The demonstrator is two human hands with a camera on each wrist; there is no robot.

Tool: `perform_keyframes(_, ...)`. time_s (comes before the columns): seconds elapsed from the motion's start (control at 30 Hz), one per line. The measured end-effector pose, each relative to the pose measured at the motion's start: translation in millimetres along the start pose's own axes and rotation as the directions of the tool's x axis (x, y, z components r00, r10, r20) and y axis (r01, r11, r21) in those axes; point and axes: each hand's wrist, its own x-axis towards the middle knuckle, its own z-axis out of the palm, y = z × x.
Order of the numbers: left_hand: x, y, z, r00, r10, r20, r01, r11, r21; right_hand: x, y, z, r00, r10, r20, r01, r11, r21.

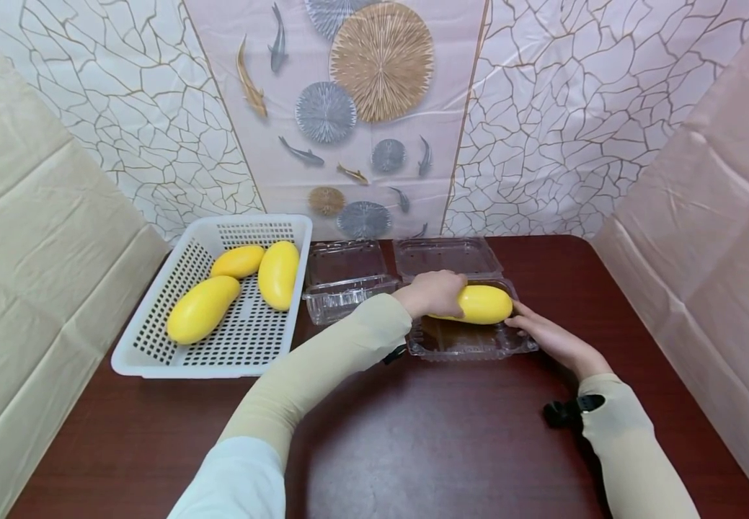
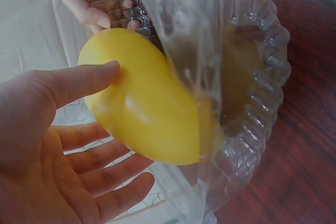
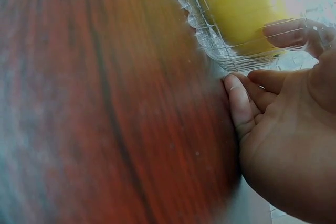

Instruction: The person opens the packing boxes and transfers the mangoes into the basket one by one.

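A yellow mango [image 1: 483, 304], smooth and large, is over a clear plastic clamshell box [image 1: 458, 353] whose lid [image 1: 448, 256] is folded back. My left hand [image 1: 435, 293] grips the mango from its left end; in the left wrist view the thumb [image 2: 86, 81] lies on the near side of the mango [image 2: 144, 103] and the fingers reach behind it. My right hand [image 1: 552, 339] holds the right end of the box. In the right wrist view, one finger of the right hand [image 3: 289, 124] shows through the clear wall of the box [image 3: 210, 35], others lie outside.
A white perforated basket [image 1: 202, 371] on the left holds three yellow mangoes [image 1: 202, 310]. Between it and the box stands another clear clamshell box [image 1: 342, 299] with its lid raised. All stand on a dark red wooden table [image 1: 426, 440]; cloth-covered walls [image 1: 536, 130] enclose it.
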Motion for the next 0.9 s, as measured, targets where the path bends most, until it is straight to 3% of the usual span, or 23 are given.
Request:
perform_keyframes(0.47, 14.2, 12.3, 12.8, 0.997, -0.040, 0.060, 0.040, 0.999, 0.002, 0.2, 0.3, 0.3, 1.000, -0.007, 0.005, 0.007, 1.000, 0.015)
perform_keyframes(0.9, 14.9, 12.7, 19.3, 0.998, -0.052, 0.039, 0.053, 0.999, -0.007, 0.3, 0.1, 1.5, 1.000, 0.000, 0.004, 0.000, 1.000, 0.014)
